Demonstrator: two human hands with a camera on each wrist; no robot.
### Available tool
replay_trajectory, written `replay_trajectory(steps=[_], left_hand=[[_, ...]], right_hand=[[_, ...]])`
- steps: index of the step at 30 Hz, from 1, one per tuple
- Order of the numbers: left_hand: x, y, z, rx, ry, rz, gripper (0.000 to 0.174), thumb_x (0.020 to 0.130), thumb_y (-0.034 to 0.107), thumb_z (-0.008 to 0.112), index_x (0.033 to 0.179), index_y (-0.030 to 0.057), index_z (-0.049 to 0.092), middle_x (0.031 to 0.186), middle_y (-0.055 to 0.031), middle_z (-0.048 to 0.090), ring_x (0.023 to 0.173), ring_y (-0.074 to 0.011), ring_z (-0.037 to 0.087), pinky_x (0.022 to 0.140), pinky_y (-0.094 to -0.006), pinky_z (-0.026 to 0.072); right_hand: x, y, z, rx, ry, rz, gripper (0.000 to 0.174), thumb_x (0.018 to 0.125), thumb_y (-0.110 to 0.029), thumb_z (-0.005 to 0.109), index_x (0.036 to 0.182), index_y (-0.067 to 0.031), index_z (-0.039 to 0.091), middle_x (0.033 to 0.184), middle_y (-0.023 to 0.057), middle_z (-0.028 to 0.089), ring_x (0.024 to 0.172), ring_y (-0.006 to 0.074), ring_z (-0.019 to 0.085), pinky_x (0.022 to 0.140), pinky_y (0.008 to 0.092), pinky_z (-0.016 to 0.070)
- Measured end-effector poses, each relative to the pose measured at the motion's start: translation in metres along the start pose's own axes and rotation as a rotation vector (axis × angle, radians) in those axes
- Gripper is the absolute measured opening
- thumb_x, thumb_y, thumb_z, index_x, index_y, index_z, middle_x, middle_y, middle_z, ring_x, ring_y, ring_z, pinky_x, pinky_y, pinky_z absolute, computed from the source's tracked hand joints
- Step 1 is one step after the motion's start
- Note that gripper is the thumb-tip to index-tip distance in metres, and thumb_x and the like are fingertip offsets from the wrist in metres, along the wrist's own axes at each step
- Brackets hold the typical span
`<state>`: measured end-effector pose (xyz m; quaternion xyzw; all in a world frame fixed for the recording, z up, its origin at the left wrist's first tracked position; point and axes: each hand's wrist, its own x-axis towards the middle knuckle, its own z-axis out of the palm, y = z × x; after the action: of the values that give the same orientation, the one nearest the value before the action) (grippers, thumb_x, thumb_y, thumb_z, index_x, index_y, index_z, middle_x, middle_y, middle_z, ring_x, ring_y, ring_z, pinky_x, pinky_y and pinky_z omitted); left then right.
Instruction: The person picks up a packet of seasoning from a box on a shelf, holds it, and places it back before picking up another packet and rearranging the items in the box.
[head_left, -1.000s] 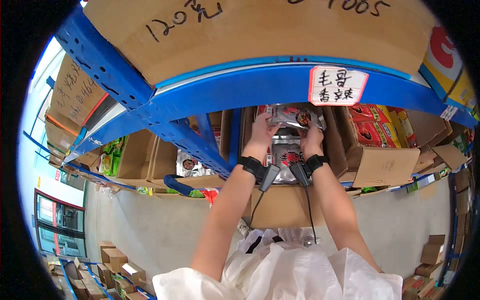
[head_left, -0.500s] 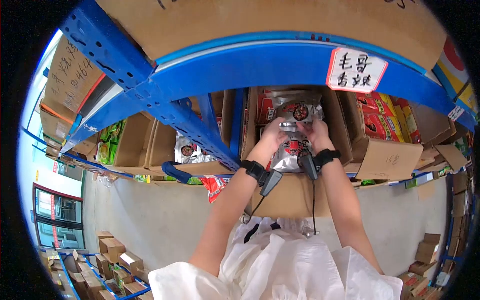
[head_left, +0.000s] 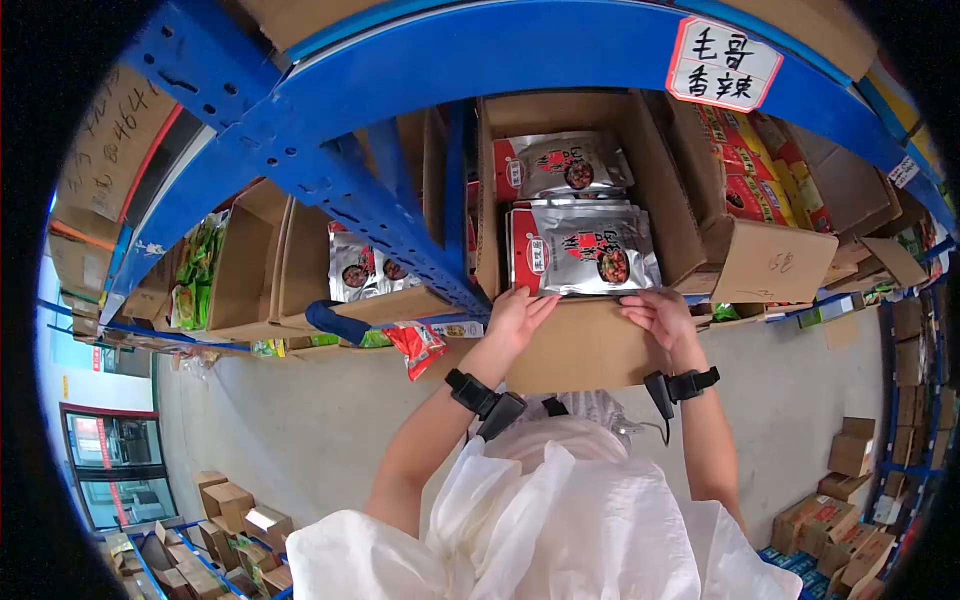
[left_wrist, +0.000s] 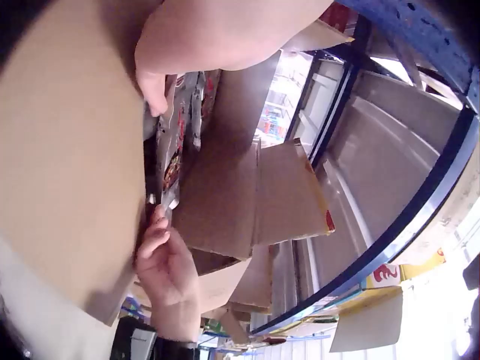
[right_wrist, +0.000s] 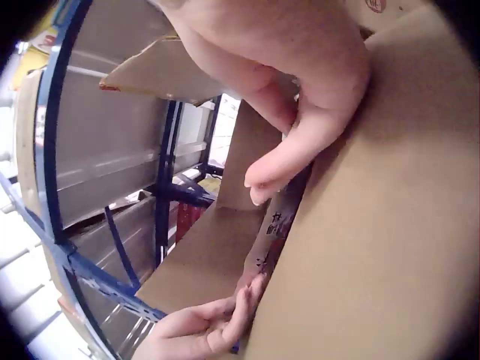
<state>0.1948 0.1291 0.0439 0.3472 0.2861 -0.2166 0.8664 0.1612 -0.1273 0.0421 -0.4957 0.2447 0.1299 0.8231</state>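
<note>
A stack of silver seasoning packets point(head_left: 590, 250) with red ends lies in an open cardboard box point(head_left: 660, 215) on the shelf, with more silver packets point(head_left: 565, 165) behind it. My left hand point(head_left: 522, 318) is at the stack's near left corner, fingers extended along the edge and tips touching it. My right hand point(head_left: 662, 318) is at the near right corner, fingers pointing inward, fingertips at the edge. Both hands reach over the box's front flap point(head_left: 590, 350). In the left wrist view the right hand's fingertips touch the end of a packet point(left_wrist: 172, 161).
A blue shelf beam point(head_left: 480, 60) with a paper label point(head_left: 724, 64) crosses above the box. A slanting blue upright point(head_left: 370, 210) stands to the left. Right of the box is a carton of red and yellow packets point(head_left: 755, 190); a red packet point(head_left: 416, 348) hangs at the shelf's front edge.
Both hands have come back from inside the box to the stack's near edge and moved apart. The silver packets handled earlier now lie stacked at the front. The view has tilted down.
</note>
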Motion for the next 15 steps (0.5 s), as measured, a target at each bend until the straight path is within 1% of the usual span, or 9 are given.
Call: replay_trajectory(steps=[2,5,7,8,10,11,12,13,15], left_hand=[[-0.005,-0.003,0.003,0.031,0.023,0.049,0.022,0.093,0.004,0.039,0.112,-0.0072,0.038,0.115,-0.024,0.048,0.11,-0.0359,0.052,0.1,-0.0406,0.0441],[-0.004,-0.007,-0.012,0.117,-0.101,0.154,0.029,0.091,0.001,0.042,0.118,-0.0103,0.038,0.115,-0.0216,0.049,0.111,-0.0327,0.051,0.1,-0.0379,0.0429],[-0.028,-0.008,-0.007,0.167,-0.041,0.328,0.037,0.09,0.002,0.045,0.124,-0.01,0.037,0.118,-0.0197,0.049,0.113,-0.0291,0.05,0.101,-0.0365,0.0401],[-0.041,-0.009,-0.005,0.193,-0.008,0.413,0.041,0.089,0.003,0.046,0.127,-0.0099,0.037,0.12,-0.0188,0.048,0.113,-0.0273,0.05,0.102,-0.0358,0.0388],[-0.058,-0.009,-0.017,0.646,-0.022,0.554,0.044,0.086,0.005,0.052,0.128,-0.0027,0.041,0.12,-0.0145,0.051,0.114,-0.0254,0.05,0.099,-0.0344,0.039],[-0.064,-0.007,-0.021,0.875,-0.029,0.617,0.046,0.085,0.006,0.055,0.129,0.0009,0.043,0.12,-0.0123,0.053,0.114,-0.0245,0.051,0.097,-0.0337,0.0391],[-0.067,-0.005,-0.019,1.074,-0.206,0.861,0.05,0.086,0.016,0.057,0.132,0.0048,0.042,0.134,-0.0169,0.044,0.126,-0.0304,0.04,0.105,-0.0403,0.0298],[-0.07,-0.003,-0.015,1.335,-0.226,0.926,0.05,0.087,0.02,0.055,0.133,0.0048,0.042,0.137,-0.017,0.04,0.129,-0.0306,0.036,0.106,-0.0427,0.0278],[-0.078,-0.002,-0.003,1.864,-0.255,1.025,0.051,0.09,0.028,0.052,0.134,0.0048,0.041,0.143,-0.0172,0.033,0.134,-0.0309,0.029,0.107,-0.0474,0.0239]], right_hand=[[-0.002,0.001,0.001,-0.097,0.039,-0.065,0.03,0.089,-0.003,0.047,0.114,0.0101,0.039,0.091,0.0238,0.063,0.075,0.0307,0.066,0.063,0.0313,0.0577],[-0.003,0.003,0.004,-0.21,0.068,-0.182,0.037,0.087,-0.003,0.049,0.12,0.009,0.038,0.089,0.0208,0.063,0.07,0.0266,0.066,0.06,0.0295,0.0566],[-0.013,0.006,0.013,-0.202,0.124,-0.281,0.039,0.086,-0.003,0.051,0.123,0.0068,0.042,0.088,0.0173,0.064,0.068,0.0237,0.066,0.058,0.0295,0.0555],[-0.017,0.005,0.013,-0.433,0.182,-0.359,0.039,0.086,-0.004,0.052,0.123,0.0053,0.045,0.091,0.0167,0.064,0.072,0.0239,0.066,0.061,0.0305,0.055],[-0.025,0.002,0.013,-0.9,0.29,-0.509,0.037,0.087,-0.007,0.054,0.122,0.0022,0.05,0.098,0.0154,0.064,0.082,0.0242,0.066,0.067,0.0323,0.0538],[-0.03,0.001,0.016,-1.072,0.303,-0.689,0.036,0.086,-0.009,0.056,0.12,-0.0002,0.053,0.102,0.0156,0.063,0.088,0.0266,0.063,0.074,0.0368,0.051],[-0.035,0.0,0.02,-1.241,0.311,-0.874,0.034,0.085,-0.011,0.058,0.118,-0.0025,0.056,0.107,0.0157,0.061,0.094,0.0291,0.061,0.081,0.0414,0.0481],[-0.038,0.001,0.025,-1.404,0.312,-1.067,0.033,0.084,-0.013,0.059,0.116,-0.0049,0.058,0.111,0.0159,0.06,0.1,0.0315,0.058,0.087,0.0459,0.0452],[-0.044,0.008,0.035,-1.549,0.143,-0.916,0.038,0.086,-0.024,0.057,0.12,-0.0061,0.056,0.121,0.0169,0.054,0.112,0.034,0.05,0.098,0.0479,0.0347]])
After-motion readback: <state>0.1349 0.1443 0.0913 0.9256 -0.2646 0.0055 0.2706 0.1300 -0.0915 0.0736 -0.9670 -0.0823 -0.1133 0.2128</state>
